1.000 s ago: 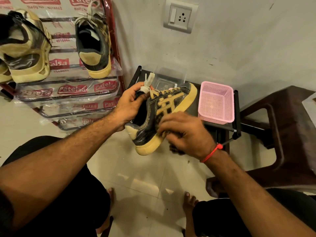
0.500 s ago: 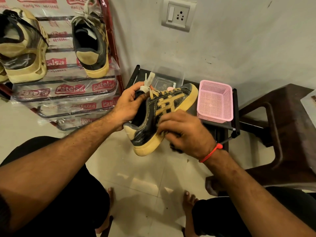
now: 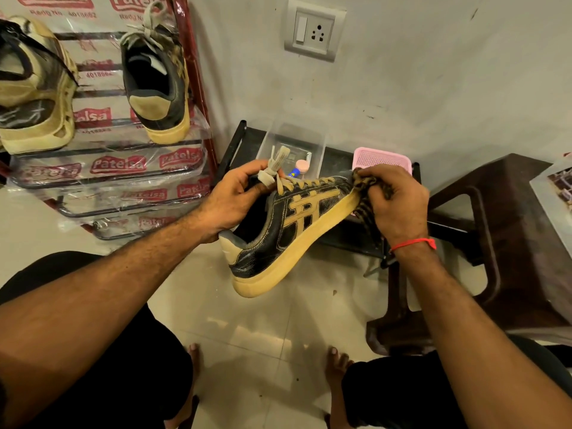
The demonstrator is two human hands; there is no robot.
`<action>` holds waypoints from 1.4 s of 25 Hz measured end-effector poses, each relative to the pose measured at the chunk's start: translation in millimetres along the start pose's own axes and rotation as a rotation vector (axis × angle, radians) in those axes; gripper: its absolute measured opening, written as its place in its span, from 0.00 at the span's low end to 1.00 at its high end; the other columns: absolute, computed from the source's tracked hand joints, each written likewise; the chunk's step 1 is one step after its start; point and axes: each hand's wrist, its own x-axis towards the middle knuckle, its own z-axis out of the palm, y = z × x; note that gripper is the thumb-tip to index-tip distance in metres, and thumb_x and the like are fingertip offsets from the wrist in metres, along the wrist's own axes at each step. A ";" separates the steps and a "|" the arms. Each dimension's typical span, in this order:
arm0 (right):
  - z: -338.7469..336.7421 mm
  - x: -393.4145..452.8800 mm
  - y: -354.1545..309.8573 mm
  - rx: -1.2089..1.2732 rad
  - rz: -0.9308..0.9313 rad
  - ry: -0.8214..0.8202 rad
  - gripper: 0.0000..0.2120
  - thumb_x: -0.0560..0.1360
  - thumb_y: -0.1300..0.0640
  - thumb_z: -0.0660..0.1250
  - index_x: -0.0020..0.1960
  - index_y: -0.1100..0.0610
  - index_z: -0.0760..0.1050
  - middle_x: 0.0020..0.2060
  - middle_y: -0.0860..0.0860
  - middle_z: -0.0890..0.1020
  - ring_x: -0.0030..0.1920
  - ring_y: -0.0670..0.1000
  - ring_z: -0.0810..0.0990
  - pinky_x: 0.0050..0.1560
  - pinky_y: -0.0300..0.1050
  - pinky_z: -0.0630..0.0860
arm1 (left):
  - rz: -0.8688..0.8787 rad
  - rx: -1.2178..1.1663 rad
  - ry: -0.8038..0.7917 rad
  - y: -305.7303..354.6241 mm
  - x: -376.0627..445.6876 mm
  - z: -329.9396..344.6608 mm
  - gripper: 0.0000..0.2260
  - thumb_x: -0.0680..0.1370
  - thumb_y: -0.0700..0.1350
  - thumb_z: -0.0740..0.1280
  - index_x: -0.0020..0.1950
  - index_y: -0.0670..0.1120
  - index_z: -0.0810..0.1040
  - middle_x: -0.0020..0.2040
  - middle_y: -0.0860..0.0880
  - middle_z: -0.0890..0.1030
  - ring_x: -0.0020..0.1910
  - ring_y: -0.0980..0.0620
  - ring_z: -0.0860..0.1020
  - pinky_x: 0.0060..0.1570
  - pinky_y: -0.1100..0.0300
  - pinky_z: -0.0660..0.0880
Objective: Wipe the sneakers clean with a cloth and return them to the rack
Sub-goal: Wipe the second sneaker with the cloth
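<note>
At the upper left of the frame stands the shoe rack (image 3: 188, 72), its red frame and bars wrapped in printed plastic, with a chunky cream shoe (image 3: 34, 88) at the far left edge and a black and tan sneaker (image 3: 158, 85) parked heel-out beside it. Moving toward the centre, the left hand (image 3: 235, 199) curls around the collar and tongue of the held sneaker (image 3: 291, 230), thumb by the knotted lace, keeping it off the floor with the heel low and the toe tilted up to the right. Behind it a clear plastic box (image 3: 291, 144) sits on a low black stand (image 3: 241, 137), with small items inside that I can't quite make out. At centre right the right hand (image 3: 393, 205), a red thread (image 3: 414, 243) on its wrist, is closed around a dark patterned cloth (image 3: 368, 193) bunched over the sneaker's toe. Just behind that hand sits a pink basket (image 3: 383, 157), and a brown plastic stool (image 3: 501, 230) fills the right side.
</note>
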 end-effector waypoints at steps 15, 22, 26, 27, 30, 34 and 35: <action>-0.2 -3.5 -7.9 0.013 0.066 0.026 0.13 0.74 0.69 0.67 0.52 0.57 0.84 0.49 0.49 0.84 0.52 0.46 0.80 0.61 0.44 0.78 | 0.099 0.027 -0.061 -6.6 0.9 -0.7 0.11 0.81 0.38 0.66 0.61 0.50 0.80 0.56 0.54 0.84 0.62 0.52 0.81 0.68 0.55 0.74; 27.9 -38.4 -72.2 0.344 -0.254 -0.278 0.12 0.73 0.68 0.66 0.53 0.62 0.84 0.52 0.54 0.84 0.57 0.50 0.81 0.63 0.45 0.77 | 0.132 0.079 -0.007 -10.5 2.1 -2.7 0.13 0.81 0.35 0.65 0.62 0.49 0.78 0.54 0.60 0.84 0.59 0.60 0.80 0.64 0.62 0.75; 23.6 -32.1 -66.3 0.354 -0.197 -0.220 0.13 0.72 0.66 0.65 0.53 0.60 0.84 0.53 0.53 0.84 0.58 0.49 0.81 0.64 0.49 0.77 | 0.143 0.261 0.137 -9.4 4.4 -3.1 0.13 0.79 0.44 0.70 0.63 0.46 0.81 0.56 0.52 0.85 0.59 0.56 0.82 0.63 0.52 0.78; 23.4 -31.8 -64.6 0.343 -0.183 -0.212 0.13 0.73 0.65 0.65 0.53 0.60 0.84 0.53 0.53 0.84 0.58 0.49 0.81 0.64 0.49 0.77 | 0.162 0.329 0.168 -6.9 4.8 -3.4 0.14 0.78 0.47 0.71 0.63 0.46 0.82 0.56 0.53 0.85 0.58 0.56 0.82 0.60 0.51 0.80; 21.1 -32.0 -62.1 0.323 -0.191 -0.201 0.13 0.73 0.65 0.65 0.54 0.60 0.83 0.54 0.53 0.83 0.59 0.48 0.80 0.64 0.41 0.76 | 0.273 0.480 0.175 5.2 4.8 -5.0 0.16 0.78 0.52 0.70 0.63 0.47 0.82 0.55 0.55 0.84 0.54 0.57 0.83 0.54 0.54 0.82; 19.1 -26.4 -61.1 0.323 -0.216 -0.182 0.13 0.73 0.66 0.64 0.54 0.62 0.83 0.53 0.55 0.83 0.56 0.48 0.81 0.61 0.42 0.77 | 0.371 0.799 0.248 19.2 3.1 -15.1 0.21 0.79 0.63 0.65 0.62 0.50 0.82 0.48 0.51 0.87 0.43 0.50 0.85 0.40 0.49 0.83; 19.2 -25.4 -62.5 0.322 -0.221 -0.177 0.13 0.73 0.66 0.64 0.54 0.62 0.83 0.53 0.55 0.83 0.56 0.49 0.81 0.61 0.44 0.77 | 0.395 0.853 0.272 23.2 2.0 -17.5 0.21 0.79 0.64 0.64 0.61 0.50 0.82 0.46 0.50 0.87 0.41 0.48 0.85 0.39 0.49 0.83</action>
